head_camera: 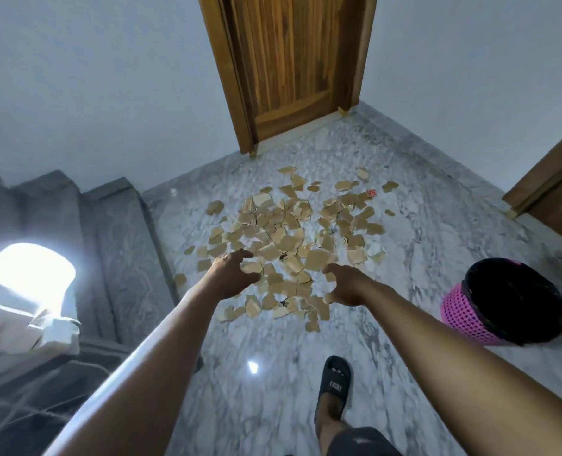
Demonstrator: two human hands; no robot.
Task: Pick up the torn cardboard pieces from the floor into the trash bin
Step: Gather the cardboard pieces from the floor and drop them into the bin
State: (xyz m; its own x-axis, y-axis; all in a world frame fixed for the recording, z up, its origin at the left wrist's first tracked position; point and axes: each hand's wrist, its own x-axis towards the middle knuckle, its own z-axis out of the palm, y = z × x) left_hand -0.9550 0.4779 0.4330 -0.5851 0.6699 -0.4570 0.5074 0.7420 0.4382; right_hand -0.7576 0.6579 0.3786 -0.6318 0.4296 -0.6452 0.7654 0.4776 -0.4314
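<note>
- Dozens of torn cardboard pieces (283, 238), too many and too overlapped to count exactly, lie scattered on the grey-white marble floor (421, 258) in the middle of the frame. They are densest at the centre, with loose strays at the edges.
- One small red scrap (371, 192) lies among the far pieces.
- One trash bin (463, 317), pink mesh with a black liner (516, 297), stands at the right of the frame, apart from the pile. Its inside is dark, so I cannot tell what it holds.
- Two bare arms reach forward from the lower edge toward the near side of the pile.
- The left hand (230, 276) hovers palm-down over the pile's near-left edge, fingers half bent and apart from the thumb, gripping nothing visible.
- The right hand (343, 286) is posed alike at the near-right edge. Whether either hand touches the cardboard I cannot tell.
- One black slide sandal (334, 386) on a foot shows at the bottom centre.
- One wooden door (289, 60) stands at the upper centre.
</note>
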